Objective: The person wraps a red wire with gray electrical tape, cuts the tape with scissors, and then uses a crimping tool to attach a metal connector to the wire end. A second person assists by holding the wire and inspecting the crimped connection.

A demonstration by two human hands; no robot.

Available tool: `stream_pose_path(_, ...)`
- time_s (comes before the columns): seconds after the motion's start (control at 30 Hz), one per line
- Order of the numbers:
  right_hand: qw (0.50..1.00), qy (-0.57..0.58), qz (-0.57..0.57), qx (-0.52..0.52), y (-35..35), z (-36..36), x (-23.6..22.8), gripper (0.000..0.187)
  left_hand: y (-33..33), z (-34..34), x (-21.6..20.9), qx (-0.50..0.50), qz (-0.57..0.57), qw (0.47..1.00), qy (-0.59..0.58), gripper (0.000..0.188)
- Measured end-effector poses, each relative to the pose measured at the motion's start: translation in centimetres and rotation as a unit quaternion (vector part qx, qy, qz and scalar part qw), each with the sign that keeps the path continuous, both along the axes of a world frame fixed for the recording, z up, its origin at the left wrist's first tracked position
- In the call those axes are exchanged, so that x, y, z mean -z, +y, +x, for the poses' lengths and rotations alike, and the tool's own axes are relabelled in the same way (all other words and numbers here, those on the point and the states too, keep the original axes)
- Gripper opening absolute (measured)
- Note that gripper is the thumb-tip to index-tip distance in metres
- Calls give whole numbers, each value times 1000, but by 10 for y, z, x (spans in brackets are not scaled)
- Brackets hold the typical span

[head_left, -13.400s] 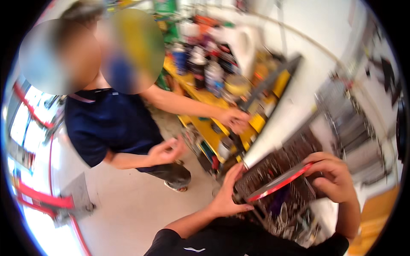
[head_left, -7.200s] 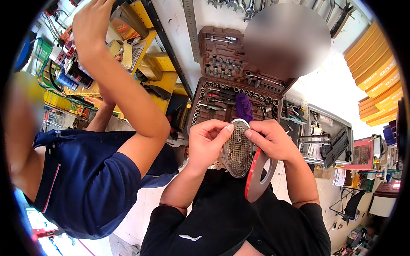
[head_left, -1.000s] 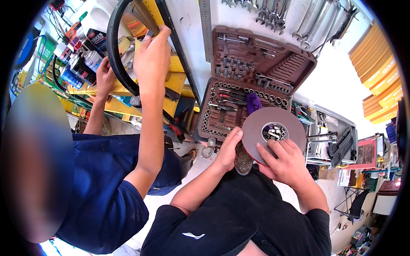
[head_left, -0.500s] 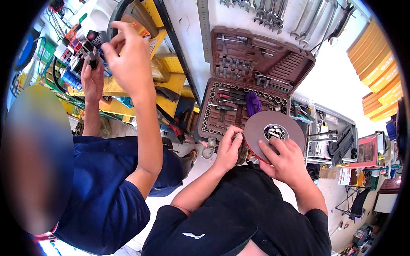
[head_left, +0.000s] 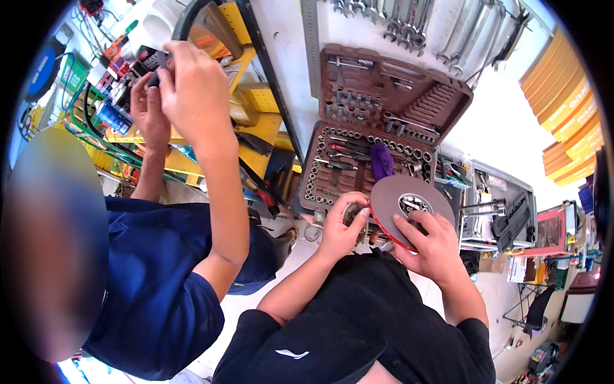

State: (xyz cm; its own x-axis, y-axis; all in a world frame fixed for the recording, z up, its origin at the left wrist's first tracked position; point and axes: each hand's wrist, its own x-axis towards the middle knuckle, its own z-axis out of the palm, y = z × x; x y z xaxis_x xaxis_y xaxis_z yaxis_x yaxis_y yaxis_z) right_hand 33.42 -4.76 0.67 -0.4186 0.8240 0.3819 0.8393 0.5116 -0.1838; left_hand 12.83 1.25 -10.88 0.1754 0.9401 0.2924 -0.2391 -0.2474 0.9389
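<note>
My right hand (head_left: 430,246) grips a flat round grey disc with a red rim (head_left: 409,203), fingers spread over its face near the centre hole. My left hand (head_left: 342,224) sits just left of the disc, thumb and fingers pinched on a small metal part (head_left: 353,214) at the disc's edge. Both hands are held in front of an open brown socket-set case (head_left: 358,137) full of sockets and bits.
A co-worker in a dark blue shirt (head_left: 160,281) stands at my left, both hands raised to a small dark object (head_left: 157,70) near yellow shelving (head_left: 256,102). Wrenches (head_left: 409,25) hang on the wall. A grey tool case (head_left: 505,211) lies at right.
The disc has tilted and dropped slightly in my right hand. My left hand has closed in on its edge. The co-worker's raised hand moved left, joining the other hand at the shelves.
</note>
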Motion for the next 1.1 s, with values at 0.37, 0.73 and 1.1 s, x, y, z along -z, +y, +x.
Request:
stream_pose_path(0.37,1000,16,-15,16,-2,-4,9,49,4,-12,-6,-38,79,988,124,9)
stream_pose_path(0.73,985,95,-130,60,-7,-20,8,36,-9,-15,16,0,-31,999,-29,7)
stream_pose_path(1.1,978,45,-198,55,-21,-31,13,31,-41,-22,31,6,-137,990,22,6)
